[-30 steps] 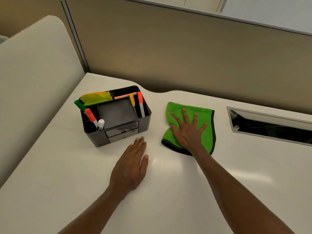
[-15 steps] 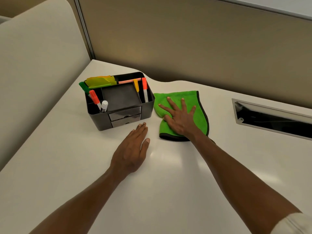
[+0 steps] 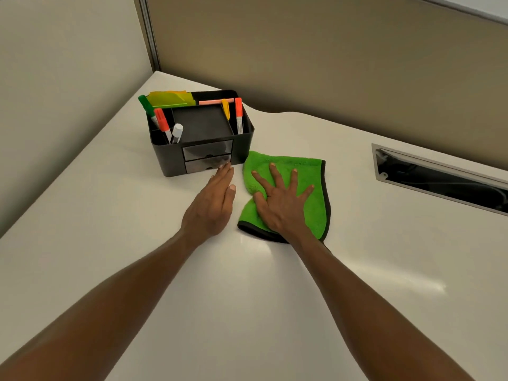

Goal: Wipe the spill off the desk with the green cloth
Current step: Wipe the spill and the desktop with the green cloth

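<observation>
The green cloth (image 3: 316, 213), dark-edged and folded, lies on the white desk (image 3: 247, 298) just right of the black organizer's front corner. My right hand (image 3: 280, 202) presses flat on it with fingers spread, and the thumb bunches the cloth's left edge. My left hand (image 3: 213, 204) rests palm down on the bare desk beside the cloth, fingers together, fingertips almost at the organizer's drawers. It holds nothing. I cannot make out any spill; only a glossy reflection shows near the cloth's front edge.
A black desk organizer (image 3: 167, 158) with markers and highlighters stands behind my left hand. A metal-rimmed cable slot (image 3: 439, 177) is sunk into the desk at the right. Beige partition walls (image 3: 330, 64) close off the back and left.
My right hand slid the cloth left toward the organizer, then back toward me along its front corner. The left hand stayed flat, its fingertips now closer to the drawers.
</observation>
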Available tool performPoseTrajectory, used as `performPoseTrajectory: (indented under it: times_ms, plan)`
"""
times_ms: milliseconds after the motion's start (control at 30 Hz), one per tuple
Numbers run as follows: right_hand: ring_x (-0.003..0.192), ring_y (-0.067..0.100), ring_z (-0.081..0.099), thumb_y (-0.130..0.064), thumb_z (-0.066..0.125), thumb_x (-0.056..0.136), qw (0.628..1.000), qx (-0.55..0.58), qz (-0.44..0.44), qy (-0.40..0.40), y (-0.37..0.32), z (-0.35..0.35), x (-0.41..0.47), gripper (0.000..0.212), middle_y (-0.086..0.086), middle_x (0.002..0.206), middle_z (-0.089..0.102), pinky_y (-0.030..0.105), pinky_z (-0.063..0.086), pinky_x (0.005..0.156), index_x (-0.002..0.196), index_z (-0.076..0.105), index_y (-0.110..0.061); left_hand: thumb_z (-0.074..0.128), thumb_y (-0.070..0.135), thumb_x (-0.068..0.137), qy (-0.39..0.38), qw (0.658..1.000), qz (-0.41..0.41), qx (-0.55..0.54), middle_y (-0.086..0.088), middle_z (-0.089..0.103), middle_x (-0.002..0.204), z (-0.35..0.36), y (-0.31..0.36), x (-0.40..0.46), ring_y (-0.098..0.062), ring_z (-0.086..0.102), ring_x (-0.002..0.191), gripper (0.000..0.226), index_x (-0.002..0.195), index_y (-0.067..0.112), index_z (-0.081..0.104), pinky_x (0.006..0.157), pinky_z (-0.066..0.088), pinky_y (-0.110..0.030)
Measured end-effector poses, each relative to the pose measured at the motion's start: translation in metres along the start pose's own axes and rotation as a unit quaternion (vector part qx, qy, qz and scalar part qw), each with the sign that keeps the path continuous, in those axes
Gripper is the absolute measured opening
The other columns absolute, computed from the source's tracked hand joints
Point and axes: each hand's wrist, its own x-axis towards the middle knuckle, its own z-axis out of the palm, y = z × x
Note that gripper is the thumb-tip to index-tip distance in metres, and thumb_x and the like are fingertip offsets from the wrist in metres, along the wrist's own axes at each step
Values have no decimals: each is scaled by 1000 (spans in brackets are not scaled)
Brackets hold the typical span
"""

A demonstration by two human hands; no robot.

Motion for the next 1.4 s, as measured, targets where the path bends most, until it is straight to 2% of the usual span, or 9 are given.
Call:
performPoseTrajectory:
  times_ms: [167, 300, 500, 633, 767, 833, 967, 1167, 1400]
  plan:
    - [151, 40, -9, -64, 12, 86, 999, 0, -42, -16, -11, -3, -20, 64, -13, 166, 5, 78, -11, 106, 149, 22, -55, 31, 22, 101, 31, 998, -27, -46, -4, 27, 161, -7, 2, -7, -9, 22, 149, 53, 152, 9, 31, 119, 12, -19]
    - [151, 39, -11, -64, 11, 85, 996, -1, -85, -34, -20, -2, -35, 66, -15, 166, 4, 77, -12, 107, 149, 21, -55, 29, 26, 99, 30, 997, -39, -57, -3, 24, 162, -16, -1, -29, -5, 18, 148, 56, 153, 10, 28, 121, 11, -23]
    - [151, 37, -12, -63, 13, 88, 987, -16, -152, -54, -36, -3, -64, 61, -17, 165, 1, 77, -12, 108, 149, 18, -58, 29, 25, 98, 64, 996, -47, -49, 1, 21, 162, -29, -3, -73, -10, 15, 151, 57, 153, 10, 26, 122, 14, -26]
    - [151, 37, -13, -61, 13, 89, 979, -22, -191, -64, -43, -4, -92, 60, -16, 165, 0, 76, -12, 108, 149, 19, -56, 29, 25, 98, 81, 995, -52, -30, 6, 21, 161, -30, -4, -97, -9, 15, 151, 57, 154, 12, 26, 120, 14, -23]
    - [151, 38, -14, -60, 15, 91, 974, -35, -215, -65, -45, -4, -124, 60, -13, 166, -1, 76, -11, 108, 150, 18, -54, 30, 24, 98, 93, 995, -45, -19, 6, 23, 159, -28, -5, -117, -12, 18, 151, 56, 152, 8, 29, 121, 18, -28]
    - [151, 39, -13, -59, 18, 91, 972, -36, -222, -62, -45, -4, -140, 60, -12, 166, 1, 76, -10, 108, 150, 19, -54, 30, 23, 98, 104, 993, -51, -19, 5, 25, 158, -29, -3, -126, -13, 19, 150, 56, 152, 9, 30, 120, 17, -25]
    - [151, 39, -12, -58, 22, 90, 972, -25, -225, -57, -40, -4, -172, 59, -12, 166, 5, 75, -13, 108, 150, 24, -54, 31, 22, 97, 112, 991, -66, -27, 4, 27, 157, -29, 5, -140, -13, 20, 149, 56, 151, 8, 31, 116, 12, -8]
    - [151, 39, -14, -60, 21, 90, 974, -21, -215, -63, -32, -8, -211, 60, -12, 166, 4, 74, -14, 108, 149, 24, -54, 31, 21, 95, 86, 994, -73, -2, -4, 29, 158, -27, 18, -161, -18, 22, 150, 57, 149, 3, 35, 119, 17, -25]
    - [150, 39, -17, -68, 23, 94, 977, -21, -202, -70, -25, -8, -249, 58, -13, 166, 0, 74, -14, 108, 150, 20, -55, 32, 22, 94, 77, 992, -94, -12, -10, 30, 158, -21, 36, -186, -22, 22, 150, 58, 147, 0, 37, 121, 19, -32]
